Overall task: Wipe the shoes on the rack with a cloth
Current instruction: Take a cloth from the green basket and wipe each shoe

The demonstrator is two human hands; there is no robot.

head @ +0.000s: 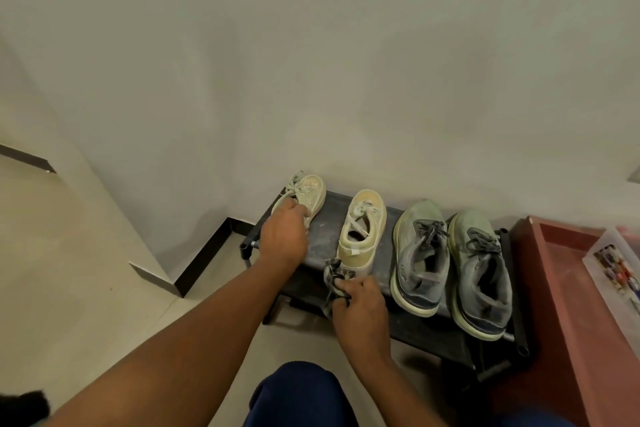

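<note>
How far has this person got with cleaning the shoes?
Nothing looks finished. All four shoes look dusty, and so does the rack. In hand: the left hand grips the far-left cream shoe, while the right hand holds the crumpled cloth at the heel of the second cream shoe. Left: the two grey running shoes, which no hand touches.

Pale wall [311, 62] fills most of my view. Beige tiled floor [69, 270] at my left, dark skirting [204, 253] along wall base, stepping round corner. Reddish-brown tray-like box [554, 288] at my right; clear plastic container [613, 270] with colourful contents lies in it. My blue-trousered knee [298, 395] at bottom. 1 dark blurred object [20, 406] at bottom-left corner.
</note>
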